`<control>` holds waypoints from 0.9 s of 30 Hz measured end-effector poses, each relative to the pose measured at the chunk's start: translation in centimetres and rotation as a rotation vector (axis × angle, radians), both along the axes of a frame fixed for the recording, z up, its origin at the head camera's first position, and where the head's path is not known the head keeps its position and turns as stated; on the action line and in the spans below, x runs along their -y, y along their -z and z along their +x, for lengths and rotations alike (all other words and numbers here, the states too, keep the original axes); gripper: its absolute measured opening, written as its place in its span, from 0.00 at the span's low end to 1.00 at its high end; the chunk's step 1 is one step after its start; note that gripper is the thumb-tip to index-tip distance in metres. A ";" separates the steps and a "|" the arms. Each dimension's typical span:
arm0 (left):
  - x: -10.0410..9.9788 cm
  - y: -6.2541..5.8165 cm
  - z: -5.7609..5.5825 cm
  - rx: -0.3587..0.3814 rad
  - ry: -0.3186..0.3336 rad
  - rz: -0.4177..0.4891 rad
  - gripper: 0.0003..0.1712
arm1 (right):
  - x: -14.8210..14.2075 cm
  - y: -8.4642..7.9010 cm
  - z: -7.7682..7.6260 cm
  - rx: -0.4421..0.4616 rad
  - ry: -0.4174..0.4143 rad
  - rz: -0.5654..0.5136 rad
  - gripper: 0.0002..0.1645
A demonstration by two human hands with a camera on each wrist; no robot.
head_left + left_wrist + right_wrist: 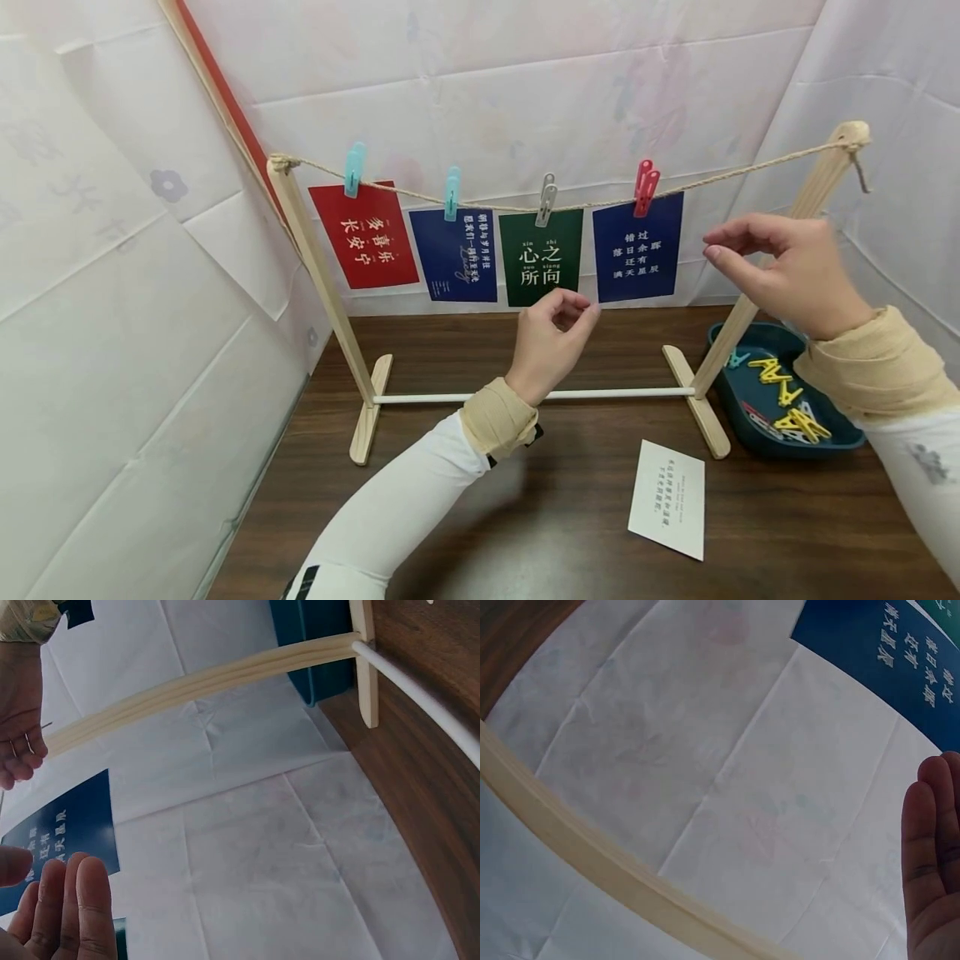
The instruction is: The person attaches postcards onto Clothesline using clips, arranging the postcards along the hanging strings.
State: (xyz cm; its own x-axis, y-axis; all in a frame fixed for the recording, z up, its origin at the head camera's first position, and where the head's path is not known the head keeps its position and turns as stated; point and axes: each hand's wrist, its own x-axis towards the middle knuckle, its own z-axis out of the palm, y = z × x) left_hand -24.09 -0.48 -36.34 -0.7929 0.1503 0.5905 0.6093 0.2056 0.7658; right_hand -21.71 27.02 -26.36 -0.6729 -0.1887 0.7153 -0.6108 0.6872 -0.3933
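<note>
Four cards hang from a twine line (pixel 487 206): a red card (pixel 367 242), a blue card (pixel 454 258), a green card (pixel 542 262) and, at the right, another blue card (pixel 637 250). Light-blue clothespins (pixel 452 193) hold the first two, a grey clothespin (pixel 547 200) the green one, and a red clothespin (pixel 646 190) the rightmost. My left hand (pixel 553 340) is in front of the green card's lower edge, fingers relaxed and bent, holding nothing. To the right of the last card is my right hand (pixel 787 271), its fingers loosely bent with nothing between them.
Wooden posts (pixel 322 283) with flat feet carry the line, joined by a white rod (pixel 622 393). A white printed card (pixel 667 498) lies on the brown table (pixel 570 517). By the right post stands a dark teal tray (pixel 780 451) of yellow and other clothespins (pixel 768 371).
</note>
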 end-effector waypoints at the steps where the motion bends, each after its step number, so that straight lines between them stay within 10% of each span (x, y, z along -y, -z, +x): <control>1: 0.0 0.2 0.0 0.005 0.001 -0.006 0.07 | -0.1 0.3 0.0 0.001 -0.002 -0.002 0.07; 27: -0.9 5.2 0.5 0.112 0.013 -0.142 0.06 | -2.1 7.2 -0.1 0.151 0.040 -0.068 0.06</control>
